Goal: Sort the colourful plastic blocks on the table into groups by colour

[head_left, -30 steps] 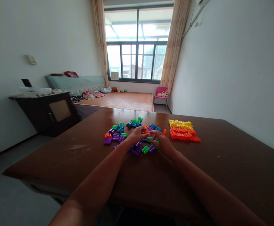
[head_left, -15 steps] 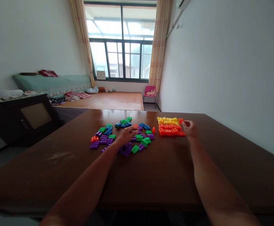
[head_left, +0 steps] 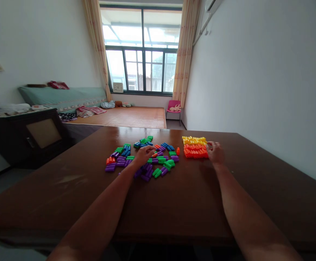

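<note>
My right hand point(head_left: 215, 152) is at the right end of the orange rows point(head_left: 196, 151), its thumb and fingers closed around the end orange plastic block, which they mostly hide. Yellow rows point(head_left: 194, 140) of the same small peg-like blocks lie directly behind. Over the loose pile, my left hand point(head_left: 144, 156) has its fingers bent together; what they hold, if anything, is hidden. Just by its fingertips is a small orange piece point(head_left: 154, 155). Around that hand lie purple blocks point(head_left: 147, 171), green blocks point(head_left: 169, 164) and blue blocks point(head_left: 125, 150), several joined in short strips.
A single orange block point(head_left: 178, 151) stands between the pile and the rows. Everything sits on a glossy brown table point(head_left: 174, 203). Beyond its far edge are a bed point(head_left: 130, 116) and a pink chair point(head_left: 173, 105). A dark cabinet point(head_left: 19, 130) stands to the left.
My right hand has moved a little left and toward me, bringing the orange block from beside the yellow rows to the end of the orange rows. My left hand has drawn slightly left.
</note>
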A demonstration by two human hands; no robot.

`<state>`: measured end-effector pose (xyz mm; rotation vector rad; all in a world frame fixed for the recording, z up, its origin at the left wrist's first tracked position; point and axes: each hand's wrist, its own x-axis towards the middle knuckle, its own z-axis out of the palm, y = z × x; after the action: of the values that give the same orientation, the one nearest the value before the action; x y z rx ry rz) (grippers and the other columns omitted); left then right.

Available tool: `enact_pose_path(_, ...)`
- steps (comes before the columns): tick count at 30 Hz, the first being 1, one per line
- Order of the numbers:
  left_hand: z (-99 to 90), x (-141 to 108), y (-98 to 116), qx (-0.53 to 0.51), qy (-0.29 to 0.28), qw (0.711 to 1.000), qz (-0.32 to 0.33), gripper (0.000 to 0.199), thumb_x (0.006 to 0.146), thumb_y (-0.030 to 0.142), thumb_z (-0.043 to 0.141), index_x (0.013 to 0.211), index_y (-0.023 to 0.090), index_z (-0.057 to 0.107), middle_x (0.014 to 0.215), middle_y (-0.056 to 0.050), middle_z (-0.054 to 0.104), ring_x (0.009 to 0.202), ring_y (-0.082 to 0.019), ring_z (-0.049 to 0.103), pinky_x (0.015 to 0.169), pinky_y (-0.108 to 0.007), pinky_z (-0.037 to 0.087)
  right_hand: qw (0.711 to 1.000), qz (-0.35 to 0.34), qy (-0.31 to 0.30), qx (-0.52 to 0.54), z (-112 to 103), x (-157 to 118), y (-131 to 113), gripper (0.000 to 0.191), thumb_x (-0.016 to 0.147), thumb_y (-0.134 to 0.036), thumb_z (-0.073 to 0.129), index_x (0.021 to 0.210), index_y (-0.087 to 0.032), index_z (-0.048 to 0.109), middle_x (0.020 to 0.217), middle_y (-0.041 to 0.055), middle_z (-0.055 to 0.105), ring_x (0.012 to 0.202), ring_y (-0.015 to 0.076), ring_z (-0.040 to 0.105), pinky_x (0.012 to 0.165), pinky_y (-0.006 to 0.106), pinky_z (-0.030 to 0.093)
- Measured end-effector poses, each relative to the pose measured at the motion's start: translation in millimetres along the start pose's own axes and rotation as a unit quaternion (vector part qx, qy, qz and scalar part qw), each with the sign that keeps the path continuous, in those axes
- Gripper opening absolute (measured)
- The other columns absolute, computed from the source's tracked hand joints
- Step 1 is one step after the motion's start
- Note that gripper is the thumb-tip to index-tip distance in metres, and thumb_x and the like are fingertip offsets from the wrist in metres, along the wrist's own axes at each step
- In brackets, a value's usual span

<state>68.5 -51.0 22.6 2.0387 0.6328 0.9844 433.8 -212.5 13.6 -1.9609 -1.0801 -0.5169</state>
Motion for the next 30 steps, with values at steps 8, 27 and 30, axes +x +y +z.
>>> enact_pose_path(8, 0.5, -2.4, 5.2, 0.024, -0.014, 1.000, 0.001, 0.032, 0.082, 0.040, 0.058, 0.096, 0.014, 0.070, 0.089, -0.006, 0.073, 0.083, -0.020, 0.068, 0.074, -0.030, 0.054, 0.960, -0.235, -0.152, -0.010, 42.2, -40.0, -101.2, 0.038, 0.092, -0.028, 0.045, 0.125, -0.015, 0.059, 0.129, 0.0159, 0.059, 0.119, 0.0277, 0.052, 0.104, 0.046, 0.039)
enact_pose_path(27, -4.5, -2.3, 11.4, 0.038, 0.007, 0.999, 0.009, 0.028, 0.080, 0.036, 0.059, 0.095, 0.015, 0.071, 0.089, -0.006, 0.073, 0.085, -0.020, 0.067, 0.076, -0.030, 0.054, 0.986, -0.055, -0.077, 0.140, 24.8, -9.8, -48.8, 0.033, 0.084, -0.024, 0.043, 0.109, -0.016, 0.063, 0.111, 0.0114, 0.067, 0.088, 0.0207, 0.064, 0.086, 0.037, 0.051)
enact_pose_path(30, -4.7, -1.7, 11.3, 0.038, 0.011, 0.999, 0.007, 0.027, 0.079, 0.035, 0.059, 0.093, 0.015, 0.071, 0.088, -0.006, 0.074, 0.084, -0.020, 0.067, 0.076, -0.030, 0.054, 0.984, -0.019, -0.100, 0.145, 18.7, -3.2, -23.3, 0.035, 0.085, -0.029, 0.045, 0.113, -0.017, 0.062, 0.102, 0.0103, 0.070, 0.088, 0.0222, 0.065, 0.086, 0.040, 0.051)
